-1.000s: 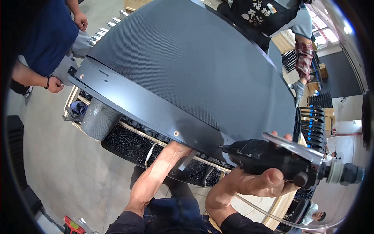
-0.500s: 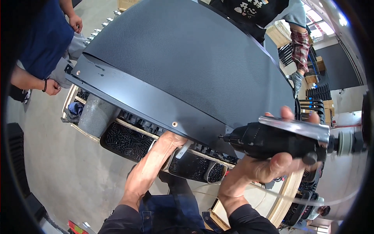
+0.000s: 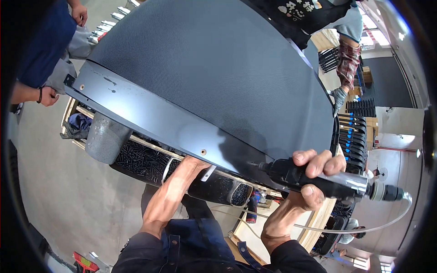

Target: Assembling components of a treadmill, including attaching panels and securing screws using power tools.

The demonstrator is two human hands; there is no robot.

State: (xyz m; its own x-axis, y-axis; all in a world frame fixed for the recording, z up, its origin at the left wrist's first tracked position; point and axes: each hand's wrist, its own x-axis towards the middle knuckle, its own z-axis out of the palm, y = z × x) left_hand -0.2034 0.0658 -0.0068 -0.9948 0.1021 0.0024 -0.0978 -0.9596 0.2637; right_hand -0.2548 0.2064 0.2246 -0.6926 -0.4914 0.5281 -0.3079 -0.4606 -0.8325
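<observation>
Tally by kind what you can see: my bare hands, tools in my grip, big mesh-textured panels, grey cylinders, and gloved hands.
Your bare hands: 2, left hand and right hand
Tools visibly gripped: 1, black power tool
Panels: 1, mesh-textured panel
Cylinders: 1, grey cylinder
Gloved hands: 1, co-worker's gloved hand
Total: 6

Left hand (image 3: pixel 195 162) partly hidden under panel (image 3: pixel 200 75), panel cropped above

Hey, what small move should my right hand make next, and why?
Perhaps steady the driver before pressing: the right hand grips it with its tip aimed at the grey panel, contact unclear, while the left hand reaches beneath the panel.
</observation>
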